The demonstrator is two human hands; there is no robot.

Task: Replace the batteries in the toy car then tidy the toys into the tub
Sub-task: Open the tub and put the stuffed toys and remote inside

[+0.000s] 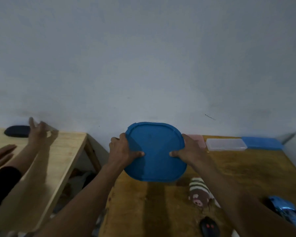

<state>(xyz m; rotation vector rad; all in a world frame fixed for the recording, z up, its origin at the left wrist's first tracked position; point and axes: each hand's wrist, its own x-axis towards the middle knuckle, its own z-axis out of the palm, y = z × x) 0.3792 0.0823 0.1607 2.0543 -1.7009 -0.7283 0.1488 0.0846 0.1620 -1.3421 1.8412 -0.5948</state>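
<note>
A blue tub lid [155, 151] is held between both hands over the far edge of the brown table [246, 168]. My left hand [122, 149] grips its left rim, thumb on top. My right hand [189, 149] grips the right rim the same way. Whatever is under the lid is hidden. A shiny blue toy car [285, 211] lies at the right near edge, partly behind my right forearm. A striped plush toy [199, 192] lies just below the lid. A black remote [208, 227] with red buttons sits at the bottom edge.
A pink box [197, 139], a clear box [225, 144] and a blue box [261, 142] line the wall at the back right. Another person's arms [36, 134] reach over a lighter wooden table [58, 159] on the left, near a dark case [17, 131].
</note>
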